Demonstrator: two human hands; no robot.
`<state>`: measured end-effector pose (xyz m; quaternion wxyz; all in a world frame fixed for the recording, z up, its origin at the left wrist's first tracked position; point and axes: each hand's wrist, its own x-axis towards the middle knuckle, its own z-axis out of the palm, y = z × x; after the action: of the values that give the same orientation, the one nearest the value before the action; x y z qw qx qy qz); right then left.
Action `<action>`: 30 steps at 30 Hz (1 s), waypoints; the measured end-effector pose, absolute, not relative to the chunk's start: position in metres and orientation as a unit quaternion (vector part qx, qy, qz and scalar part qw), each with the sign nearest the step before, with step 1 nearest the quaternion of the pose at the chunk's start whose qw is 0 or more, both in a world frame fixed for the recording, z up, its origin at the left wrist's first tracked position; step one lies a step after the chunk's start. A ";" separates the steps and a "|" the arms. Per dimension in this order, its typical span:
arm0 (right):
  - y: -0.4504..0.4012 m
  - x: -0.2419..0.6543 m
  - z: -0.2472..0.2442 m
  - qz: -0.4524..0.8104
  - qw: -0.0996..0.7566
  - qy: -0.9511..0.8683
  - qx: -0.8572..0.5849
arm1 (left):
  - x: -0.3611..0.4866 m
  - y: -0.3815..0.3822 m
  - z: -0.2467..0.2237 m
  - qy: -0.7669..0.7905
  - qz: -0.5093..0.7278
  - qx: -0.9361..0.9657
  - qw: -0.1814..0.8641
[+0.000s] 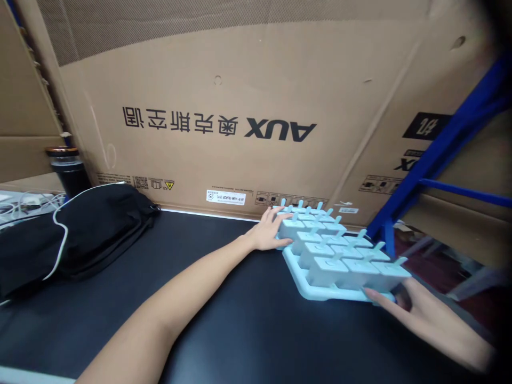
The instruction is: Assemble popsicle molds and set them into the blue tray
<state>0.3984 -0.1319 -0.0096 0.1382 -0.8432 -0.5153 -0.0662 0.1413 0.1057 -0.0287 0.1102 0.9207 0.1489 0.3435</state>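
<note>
Head view: left hand [264, 233], fingers spread, touches the tray [298, 274] at ten o'clock; right hand's [424, 317] fingers pinch its five-o'clock corner!

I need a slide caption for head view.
Left hand and right hand on a blue popsicle mould at a black table.

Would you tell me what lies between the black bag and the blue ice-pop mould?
In the head view, black tabletop lies beside the bag, then the left forearm and left hand, which touches the mould.
</note>
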 end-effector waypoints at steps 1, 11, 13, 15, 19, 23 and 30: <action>-0.128 0.391 -0.007 -0.045 0.140 -0.520 -0.842 | 0.143 0.104 -0.028 0.162 0.337 0.920 0.120; -0.123 0.382 -0.003 -0.079 0.074 -0.467 -0.877 | 0.143 0.092 -0.019 0.284 0.267 0.909 0.147; -0.123 0.382 -0.006 -0.100 0.061 -0.472 -0.874 | 0.145 0.089 -0.019 0.294 0.259 0.909 0.142; -0.122 0.382 -0.009 -0.116 0.058 -0.474 -0.871 | 0.149 0.087 -0.020 0.304 0.249 0.910 0.133; -0.123 0.381 -0.012 -0.116 0.072 -0.486 -0.863 | 0.160 0.084 -0.024 0.308 0.263 0.905 0.130; -0.126 0.382 -0.009 -0.109 0.094 -0.465 -0.873 | 0.168 0.079 -0.022 0.302 0.267 0.904 0.142; -0.131 0.391 -0.003 -0.073 0.103 -0.439 -0.890 | 0.178 0.072 -0.016 0.305 0.248 0.908 0.143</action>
<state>0.3911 -0.1309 -0.0033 0.1031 -0.8895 -0.4390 -0.0735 0.1775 0.0722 -0.0160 0.1427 0.9084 0.3050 0.2481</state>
